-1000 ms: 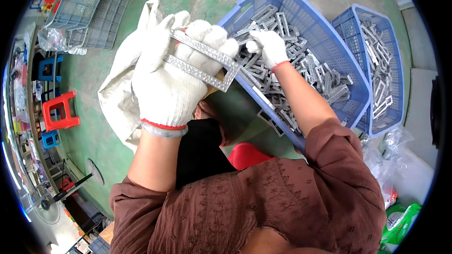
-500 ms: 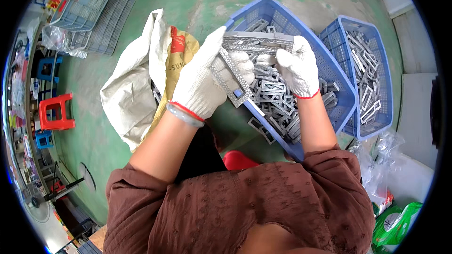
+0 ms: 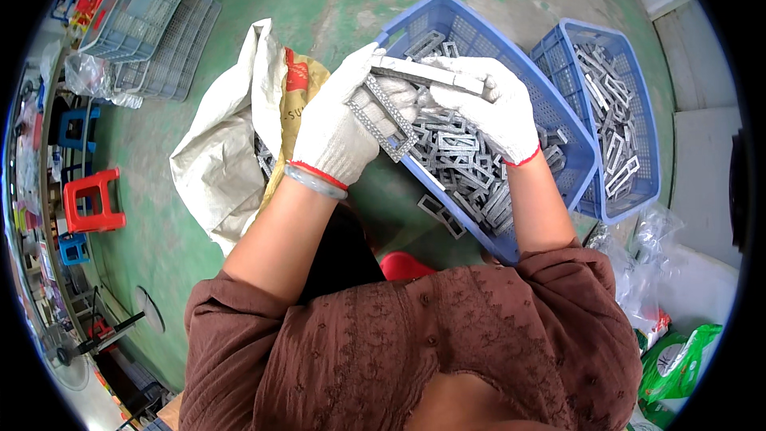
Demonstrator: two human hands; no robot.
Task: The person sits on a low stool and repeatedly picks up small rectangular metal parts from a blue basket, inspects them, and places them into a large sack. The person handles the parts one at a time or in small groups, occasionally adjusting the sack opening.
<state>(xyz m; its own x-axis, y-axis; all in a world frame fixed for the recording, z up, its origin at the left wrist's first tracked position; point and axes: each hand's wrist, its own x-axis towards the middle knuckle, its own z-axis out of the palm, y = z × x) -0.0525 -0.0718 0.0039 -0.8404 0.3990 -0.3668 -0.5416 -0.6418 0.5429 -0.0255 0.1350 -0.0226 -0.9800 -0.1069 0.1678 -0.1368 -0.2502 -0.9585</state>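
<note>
Both my hands wear white knit gloves. My left hand [image 3: 339, 132] grips a grey rectangular metal frame [image 3: 384, 121] by its lower end. My right hand [image 3: 491, 108] closes over the top of a second grey frame [image 3: 423, 73], seen edge-on, which meets the first one. Both are held above the near blue plastic basket [image 3: 566, 140], which is heaped with several similar grey metal frames [image 3: 459, 160].
A second blue basket [image 3: 634, 112] of frames stands to the right. A white woven sack [image 3: 219, 152] with frames inside lies left on the green floor. One loose frame [image 3: 441, 215] lies by the basket. Grey crates [image 3: 148, 28], red stool [image 3: 92, 199] and plastic bags [image 3: 670, 351] stand around.
My hands came together over the near basket. The right hand lifted a frame out of the heap and brought it against the frame in my left hand.
</note>
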